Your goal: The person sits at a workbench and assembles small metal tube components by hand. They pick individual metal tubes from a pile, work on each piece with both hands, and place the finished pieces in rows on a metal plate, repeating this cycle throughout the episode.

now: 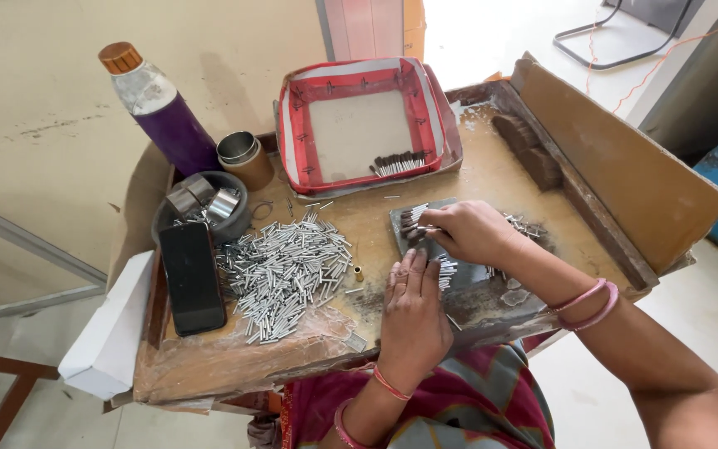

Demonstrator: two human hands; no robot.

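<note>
My left hand (411,309) rests palm down on the wooden worktable (492,179), fingers together, fingertips touching a small bunch of silver tubes (445,270). My right hand (469,233) is curled over a dark grey slab (405,224) and pinches a thin silver tube whose tip points left. A short row of dark tubes lies on the slab by that tip. A big heap of loose silver tubes (284,270) spreads to the left of both hands.
A red-rimmed tray (292,133) at the back holds a row of dark sticks (399,163). A black phone (192,277), grey bowl (234,224), brown cup (245,158), purple bottle (164,112), white box (114,328) stand left. Wooden board (617,158) walls the right.
</note>
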